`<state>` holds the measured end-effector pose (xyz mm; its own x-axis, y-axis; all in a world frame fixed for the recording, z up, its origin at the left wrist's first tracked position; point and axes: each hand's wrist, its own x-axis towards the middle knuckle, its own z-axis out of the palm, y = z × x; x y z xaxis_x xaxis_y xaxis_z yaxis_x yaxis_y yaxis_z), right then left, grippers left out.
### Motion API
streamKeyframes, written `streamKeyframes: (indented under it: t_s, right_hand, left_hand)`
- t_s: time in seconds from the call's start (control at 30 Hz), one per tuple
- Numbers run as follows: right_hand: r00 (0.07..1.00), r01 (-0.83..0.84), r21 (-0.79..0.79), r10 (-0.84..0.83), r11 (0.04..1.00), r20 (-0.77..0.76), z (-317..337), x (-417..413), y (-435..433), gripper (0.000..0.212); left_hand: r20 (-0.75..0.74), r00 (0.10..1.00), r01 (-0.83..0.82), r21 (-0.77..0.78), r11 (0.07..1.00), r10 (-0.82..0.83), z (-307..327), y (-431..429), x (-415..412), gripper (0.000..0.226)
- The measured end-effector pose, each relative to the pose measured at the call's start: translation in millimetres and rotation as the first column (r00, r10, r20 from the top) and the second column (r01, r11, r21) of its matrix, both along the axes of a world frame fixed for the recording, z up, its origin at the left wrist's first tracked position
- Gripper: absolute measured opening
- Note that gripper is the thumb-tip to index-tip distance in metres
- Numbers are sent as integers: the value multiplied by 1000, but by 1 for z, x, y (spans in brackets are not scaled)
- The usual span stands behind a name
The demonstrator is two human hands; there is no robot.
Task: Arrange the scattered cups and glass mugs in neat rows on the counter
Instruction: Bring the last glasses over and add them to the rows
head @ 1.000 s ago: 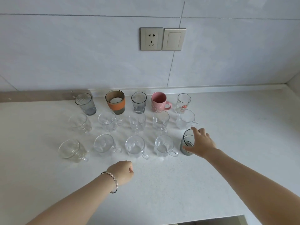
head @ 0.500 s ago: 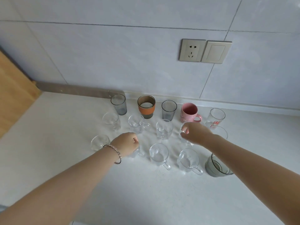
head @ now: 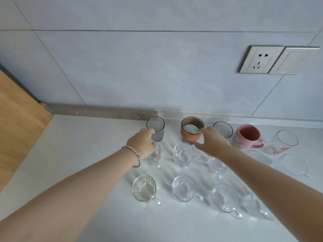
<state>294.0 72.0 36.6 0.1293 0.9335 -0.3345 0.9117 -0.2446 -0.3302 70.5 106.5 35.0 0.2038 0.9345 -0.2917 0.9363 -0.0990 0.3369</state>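
— Both hands have gone forward to the back row: half a second ago the left hand (head: 142, 143) was a loose fist over the front mugs and the right hand (head: 212, 143) hung over the middle row.

— What do they hold now?

— The left curls its fingers round the ribbed grey glass (head: 156, 128), which stands at the left end of the row along the counter's back edge, against the wall. It looks closed on that glass. The right has its fingertips (head: 202, 131) at the rim of the orange-sleeved cup (head: 191, 131) next along; touching, but whether it has truly gripped I cannot tell.

— How would they handle?

— I judge the grey glass light, hard, slick and breakable; its ribs should help. Take it round the wall, not by the rim. The sleeve on the other cup offers a softer, surer hold than its lip.

— Room to move?

— Little among the cups. A clear mug (head: 183, 155) stands just before the orange one, another sits partly under the left hand, and the pink mug (head: 247, 136) is further right. Forearms pass over the front row of clear mugs (head: 144, 188), so a dropped wrist could knock them. To the left the white counter (head: 78, 145) lies open as far as the wooden board (head: 15, 123).
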Motion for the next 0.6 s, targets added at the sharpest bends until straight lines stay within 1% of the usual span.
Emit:
streamKeyframes:
  t_s: [0.07,0.13,0.23,0.3,0.37,0.43,0.6]
  right_hand:
    - [995,93,35,-91,995,-44,-1,-12,20,59]
    - [988,146,42,-144,988,-50,-4,-18,39,68]
    - [990,137,-64,-136,988,28,-13,-21,64,86]
    - [991,130,-158,-122,979,64,-20,-21,78,94]
    - [989,145,-192,-135,971,63,-27,-20,88,97]
    - [988,152,-163,-145,975,56,-33,-21,93,97]
    - [996,78,-92,-74,993,48,-46,-31,99,97]
  left_hand:
    - [2,1000,19,15,1000,-20,-4,25,-6,53]
    - [15,1000,27,1,1000,-27,-10,46,-7,65]
    - [70,997,38,-46,998,-34,-20,70,-3,84]
    - [85,995,58,-69,996,-53,-29,82,1,91]
    - [79,994,77,-89,993,-70,-36,91,4,92]
    - [64,994,94,-90,992,-88,-43,99,6,89]
    - [80,993,94,-43,995,-90,-52,108,4,85]
